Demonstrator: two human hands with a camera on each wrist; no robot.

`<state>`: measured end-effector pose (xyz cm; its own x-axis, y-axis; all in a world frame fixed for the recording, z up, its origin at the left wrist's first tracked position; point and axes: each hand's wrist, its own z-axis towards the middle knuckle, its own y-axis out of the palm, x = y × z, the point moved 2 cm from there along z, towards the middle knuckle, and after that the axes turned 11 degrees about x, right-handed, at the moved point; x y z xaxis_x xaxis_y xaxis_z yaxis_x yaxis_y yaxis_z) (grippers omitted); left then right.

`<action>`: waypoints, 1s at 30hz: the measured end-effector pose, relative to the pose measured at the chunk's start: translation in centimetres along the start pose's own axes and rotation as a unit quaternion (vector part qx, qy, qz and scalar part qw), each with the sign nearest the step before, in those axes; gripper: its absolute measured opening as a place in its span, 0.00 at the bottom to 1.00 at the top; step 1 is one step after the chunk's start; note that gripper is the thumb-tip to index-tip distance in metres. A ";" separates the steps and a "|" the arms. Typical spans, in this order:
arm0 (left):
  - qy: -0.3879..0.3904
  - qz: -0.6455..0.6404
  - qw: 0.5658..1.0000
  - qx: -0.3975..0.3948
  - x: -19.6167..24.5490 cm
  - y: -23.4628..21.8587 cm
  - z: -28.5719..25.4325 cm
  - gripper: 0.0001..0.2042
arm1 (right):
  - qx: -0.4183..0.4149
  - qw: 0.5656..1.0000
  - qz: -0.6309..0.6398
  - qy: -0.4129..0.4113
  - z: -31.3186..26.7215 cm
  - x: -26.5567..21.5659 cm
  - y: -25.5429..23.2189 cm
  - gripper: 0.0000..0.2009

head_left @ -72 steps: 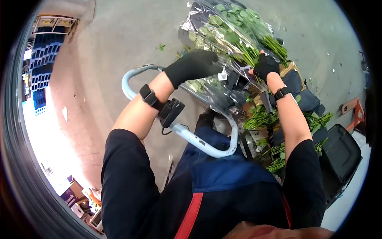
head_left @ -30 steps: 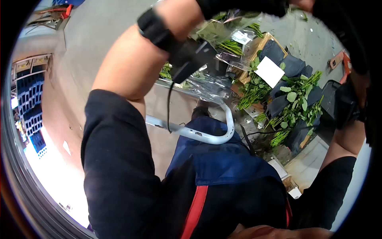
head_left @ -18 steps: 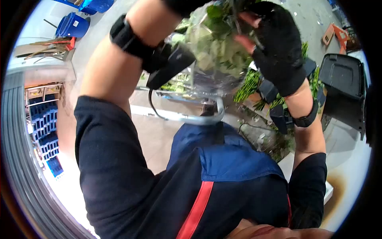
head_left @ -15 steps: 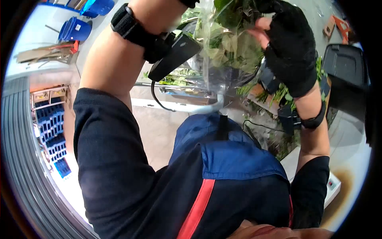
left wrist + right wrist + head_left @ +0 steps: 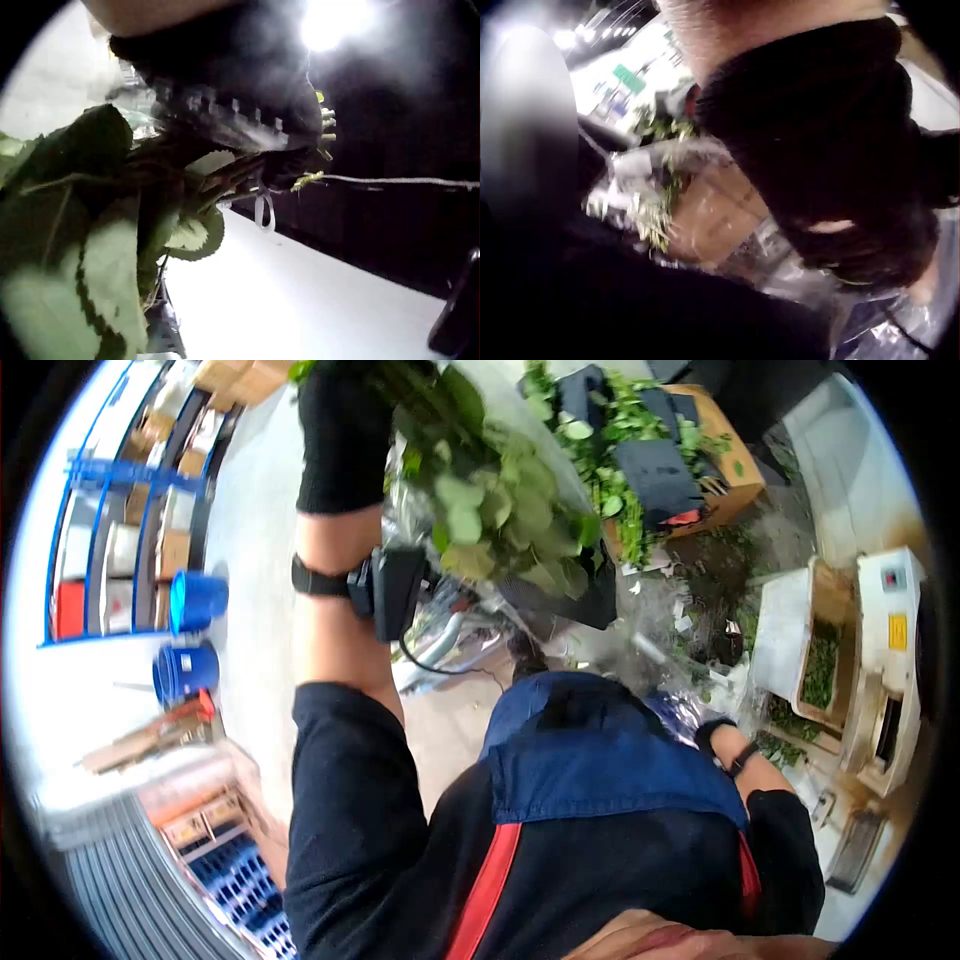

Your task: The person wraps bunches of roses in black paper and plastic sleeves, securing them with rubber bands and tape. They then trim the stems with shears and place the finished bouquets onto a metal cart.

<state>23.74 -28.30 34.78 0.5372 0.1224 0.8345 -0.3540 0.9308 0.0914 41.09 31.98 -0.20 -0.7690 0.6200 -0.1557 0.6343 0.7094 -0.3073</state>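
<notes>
In the head view my black-gloved left hand (image 5: 345, 440) grips a leafy bunch (image 5: 510, 510) by its stems, the foliage hanging down to the right. Up close in the left wrist view, the left hand (image 5: 232, 97) wraps round the stems, whose cut ends poke out past it; large leaves (image 5: 97, 255) fill the lower left. Down beside the hip is my right hand (image 5: 715, 738), with blurred clear plastic (image 5: 680, 710) at its fingers. The right wrist view shows that hand (image 5: 832, 165) curled over crumpled clear plastic (image 5: 889, 337); its fingertips are mostly hidden.
Leafy bunches and dark wraps lie on a cardboard box (image 5: 735, 470) at upper right. Scraps and leaves litter the floor below it. A white bin (image 5: 785, 640) stands at right. Blue buckets (image 5: 185, 670) and a blue shelf rack (image 5: 150, 480) are at left.
My right hand has dropped from beside the foliage to hip level, with plastic at it. The left hand has swung left and shows more fully with the bunch. The view has turned.
</notes>
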 end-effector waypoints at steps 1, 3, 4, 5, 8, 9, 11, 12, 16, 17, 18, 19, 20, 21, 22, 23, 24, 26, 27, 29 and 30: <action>0.073 0.094 0.993 -0.028 0.1 0.9 0.1 0.15 | -0.023 0.999 0.031 0.001 -0.2 1.1 2.5 0.28; 0.002 0.054 0.999 0.001 1.4 7.3 -3.0 0.12 | 0.157 0.939 0.304 0.036 -2.8 4.0 0.8 0.31; -0.053 0.002 0.998 -0.024 0.4 9.3 -3.9 0.15 | 0.343 0.864 0.359 0.085 -11.3 1.4 -8.3 0.31; -0.104 -0.052 0.992 -0.051 -0.2 11.6 -4.4 0.19 | 0.552 0.685 0.474 0.005 -14.1 1.1 -11.7 0.30; 0.060 0.008 0.982 -0.180 -1.8 18.4 -7.0 0.10 | 0.847 0.459 0.264 -0.049 -22.5 -0.6 -22.5 0.29; 0.072 -0.024 0.974 -0.213 -2.6 20.5 -7.9 0.10 | 0.876 0.420 0.219 -0.088 -22.8 -0.3 -24.0 0.30; -0.037 -0.196 0.932 -0.302 -4.6 24.2 -9.5 0.10 | 0.921 0.332 0.126 -0.163 -21.8 1.2 -25.3 0.25; -0.075 -0.237 0.913 -0.324 -5.0 25.3 -9.9 0.10 | 0.906 0.396 0.104 -0.112 -23.0 1.2 -24.8 0.20; -0.046 -0.056 0.951 -0.302 -6.8 26.0 -9.8 0.05 | 0.800 0.573 0.175 -0.039 -24.6 1.4 -19.6 0.15; -0.050 -0.057 0.955 -0.288 -6.1 26.1 -9.9 0.06 | 0.804 0.573 0.157 -0.022 -24.8 0.4 -18.3 0.14; -0.054 -0.057 0.957 -0.278 -5.3 26.4 -10.3 0.06 | 0.814 0.570 0.114 -0.007 -23.8 -0.4 -16.4 0.12; -0.058 -0.058 0.959 -0.270 -4.6 26.8 -10.7 0.07 | 0.821 0.566 0.072 0.010 -22.1 -1.0 -14.2 0.10; -0.034 -0.025 0.963 -0.266 -3.5 26.7 -11.0 0.08 | 0.784 0.617 0.065 0.025 -20.2 -1.2 -12.0 0.08; -0.009 0.009 0.965 -0.261 -2.5 26.6 -11.3 0.09 | 0.741 0.667 0.060 0.040 -18.2 -1.5 -9.5 0.07; 0.047 0.075 0.962 -0.258 -0.9 25.4 -11.2 0.13 | 0.730 0.671 0.119 0.057 -16.3 -1.8 -6.9 0.06; 0.083 0.119 0.960 -0.239 0.4 24.0 -11.4 0.13 | 0.716 0.671 0.177 0.073 -15.0 -2.2 -4.5 0.06; 0.098 0.144 0.960 -0.219 1.0 22.7 -11.5 0.14 | 0.724 0.660 0.187 0.070 -14.8 -2.7 -2.9 0.07; 0.104 0.178 0.961 -0.185 1.4 20.9 -12.7 0.14 | 0.678 0.693 0.217 0.117 -14.7 -3.2 -1.1 0.07; 0.103 0.186 0.962 -0.173 1.5 20.3 -13.2 0.14 | 0.652 0.708 0.233 0.142 -14.7 -3.3 -0.2 0.07; 0.103 0.199 0.963 -0.153 1.5 19.7 -14.1 0.14 | 0.572 0.744 0.248 0.240 -12.6 -1.3 3.1 0.08; 0.102 0.201 0.963 -0.149 1.5 19.6 -14.1 0.14 | 0.554 0.743 0.267 0.265 -12.9 -0.1 4.1 0.07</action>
<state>28.43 -4.98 30.18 0.5531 0.5297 0.6430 -0.3449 0.8482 -0.4020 44.83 39.18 10.65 -0.1050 0.9671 -0.2318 0.1568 -0.2141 -0.9642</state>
